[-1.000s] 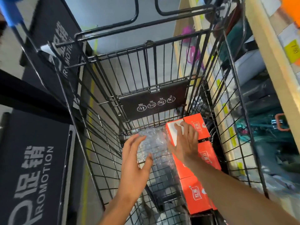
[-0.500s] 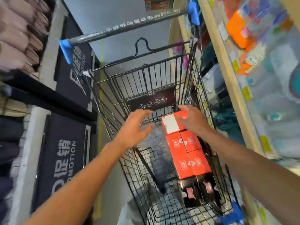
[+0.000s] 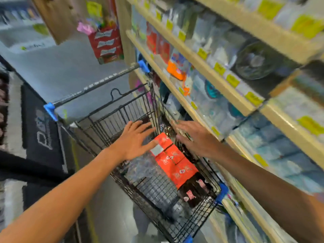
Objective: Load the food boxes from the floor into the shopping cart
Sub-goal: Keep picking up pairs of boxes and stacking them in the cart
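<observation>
A black wire shopping cart (image 3: 108,120) stands in front of me in the aisle. Several orange food boxes (image 3: 172,160) lie in a row along its right side, with dark boxes (image 3: 194,190) at the near end. A clear plastic pack (image 3: 140,167) lies to their left on the cart floor. My left hand (image 3: 135,139) hovers above the cart with fingers spread, holding nothing. My right hand (image 3: 192,139) hovers over the cart's right wall, fingers straight, also empty. The picture is blurred.
Wooden store shelves (image 3: 201,67) packed with goods and yellow price tags run close along the cart's right side. A dark promotion sign (image 3: 43,130) and a low display stand at the left. Grey floor (image 3: 70,67) stretches beyond the cart's handle (image 3: 98,85).
Both hands have lifted up out of the cart and off the top orange box, which stays in the row. My view has risen and swung right toward the shelves.
</observation>
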